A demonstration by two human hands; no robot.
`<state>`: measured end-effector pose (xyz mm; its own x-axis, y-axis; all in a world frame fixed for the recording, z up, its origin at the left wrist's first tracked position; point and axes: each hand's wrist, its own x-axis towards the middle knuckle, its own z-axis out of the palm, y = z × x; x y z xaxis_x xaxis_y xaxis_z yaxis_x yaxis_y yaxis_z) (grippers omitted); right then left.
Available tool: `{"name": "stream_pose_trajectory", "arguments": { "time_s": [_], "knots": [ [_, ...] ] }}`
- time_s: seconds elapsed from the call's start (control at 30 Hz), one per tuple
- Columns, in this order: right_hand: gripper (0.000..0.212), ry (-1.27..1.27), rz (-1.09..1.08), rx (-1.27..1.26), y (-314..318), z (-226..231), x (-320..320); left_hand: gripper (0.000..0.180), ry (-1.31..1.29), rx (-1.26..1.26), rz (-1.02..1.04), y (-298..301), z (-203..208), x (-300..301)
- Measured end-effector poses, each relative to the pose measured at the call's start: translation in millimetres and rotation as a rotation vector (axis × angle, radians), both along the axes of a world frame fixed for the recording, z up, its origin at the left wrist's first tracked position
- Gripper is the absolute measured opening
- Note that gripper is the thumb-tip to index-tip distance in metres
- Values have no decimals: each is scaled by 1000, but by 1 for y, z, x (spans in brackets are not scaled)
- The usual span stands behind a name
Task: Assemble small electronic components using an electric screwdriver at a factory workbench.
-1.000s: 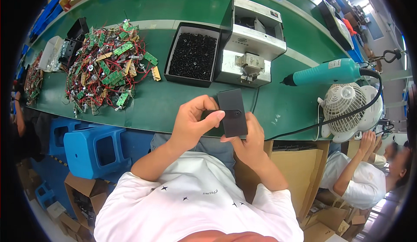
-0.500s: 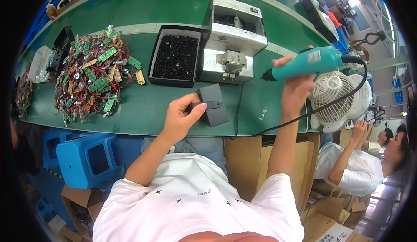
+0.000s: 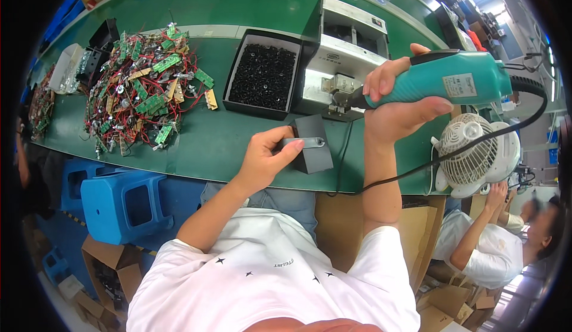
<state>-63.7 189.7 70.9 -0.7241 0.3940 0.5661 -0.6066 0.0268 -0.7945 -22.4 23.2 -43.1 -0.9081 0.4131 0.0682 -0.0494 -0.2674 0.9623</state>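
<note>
My left hand [image 3: 268, 156] pinches a small black box-shaped housing [image 3: 319, 159] by a narrow dark strip [image 3: 311, 143] lying across it. A round hole or screw spot shows near the strip's far end. My right hand [image 3: 393, 103] is wrapped round a teal electric screwdriver [image 3: 423, 82], held nearly level with its cord trailing to the right. Its dark nose is at the front outlet of a silver screw feeder [image 3: 322, 61]; whether the bit touches a screw there I cannot tell. Left of the feeder stands a black tray [image 3: 253, 111] full of small dark screws.
A heap of green circuit boards with red wires [image 3: 143, 94] covers the bench's left part. A white fan [image 3: 471, 147] stands at the right, the screwdriver cord [image 3: 441, 159] passing in front of it. Blue stools [image 3: 113, 207] are below left; a co-worker [image 3: 488, 242] sits at right.
My right hand has brought the screwdriver's nose to the feeder's front and turned its grip. The left hand still holds the housing. The whole view has shifted slightly.
</note>
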Motion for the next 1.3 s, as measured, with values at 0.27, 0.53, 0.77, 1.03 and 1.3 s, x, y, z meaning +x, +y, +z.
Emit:
{"name": "stream_pose_trajectory", "arguments": {
  "time_s": [0.27, 0.53, 0.77, 1.03, 1.3],
  "knots": [
    [98, -28, -27, 8, -1, -8, -8, 17, 18, 23, -10, 0, -5, -1],
    [97, -12, -12, 20, 0, -10, -8, 19, 16, -14, -2, -1, 0, -1],
    [96, -11, -34, 11, 0, -9, -7, 18, 29, 10, -11, 0, -5, -1],
    [93, 42, 418, -205, -5, 16, 21, 17, 1, -34, 7, 0, 2, -2],
    [93, 125, 506, -266, -18, 14, 34, 16, 31, 3, 9, 0, -4, -2]
  ]
}}
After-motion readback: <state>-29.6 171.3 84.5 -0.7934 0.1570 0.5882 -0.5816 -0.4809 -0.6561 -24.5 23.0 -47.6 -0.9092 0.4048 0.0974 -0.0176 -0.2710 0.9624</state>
